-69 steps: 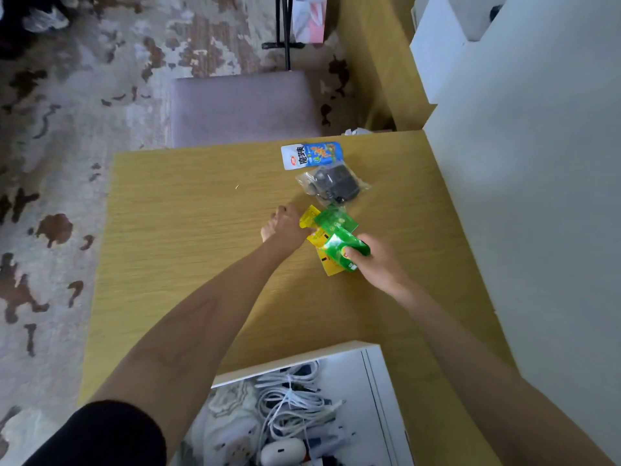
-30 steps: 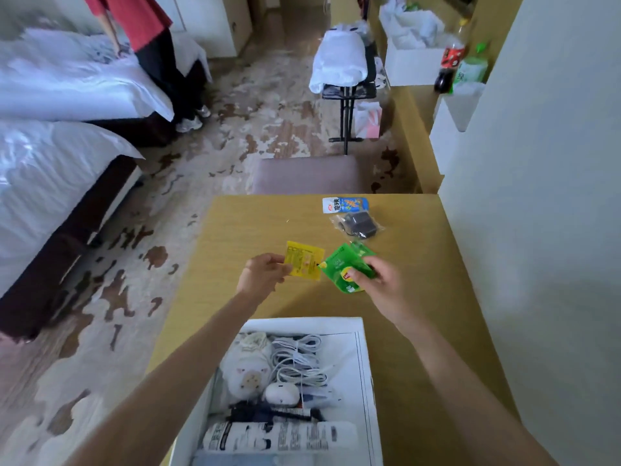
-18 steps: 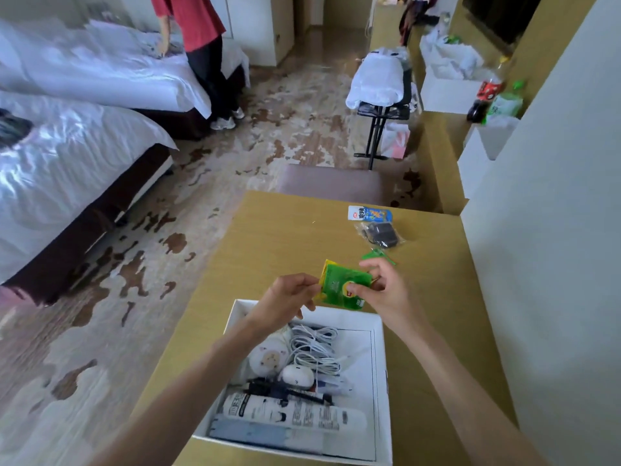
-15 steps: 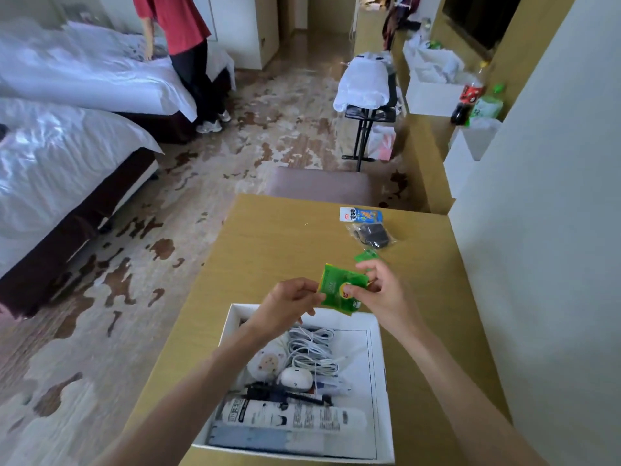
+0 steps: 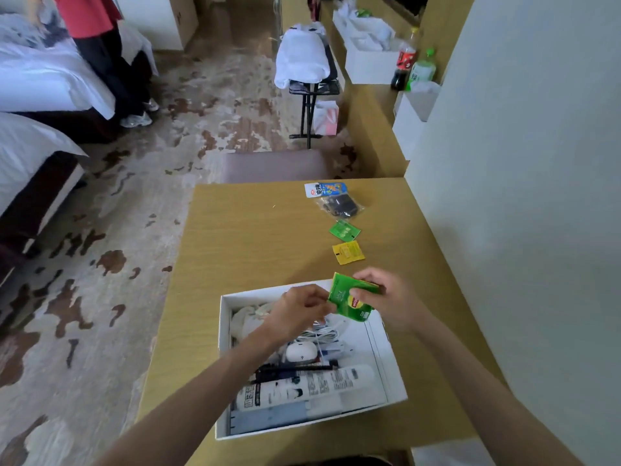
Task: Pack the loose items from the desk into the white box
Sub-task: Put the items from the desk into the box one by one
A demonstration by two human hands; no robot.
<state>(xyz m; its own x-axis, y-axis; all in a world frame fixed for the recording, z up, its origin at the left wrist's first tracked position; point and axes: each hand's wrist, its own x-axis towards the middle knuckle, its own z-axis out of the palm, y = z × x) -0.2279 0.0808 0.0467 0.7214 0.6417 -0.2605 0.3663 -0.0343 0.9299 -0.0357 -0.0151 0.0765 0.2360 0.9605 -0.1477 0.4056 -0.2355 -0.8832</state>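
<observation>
Desk [image 5: 242, 250], white box [image 5: 389, 368] holding cables [image 5: 322, 334]

left hand [image 5: 295, 309] bare | right hand [image 5: 389, 302] bare | forearms sleeveless

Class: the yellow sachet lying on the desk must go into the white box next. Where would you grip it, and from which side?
The yellow sachet lies flat and apart from the green sachet, so probably come from above and pinch its near edge, facing the white box: a flat packet offers only its rim to a grip.
</observation>
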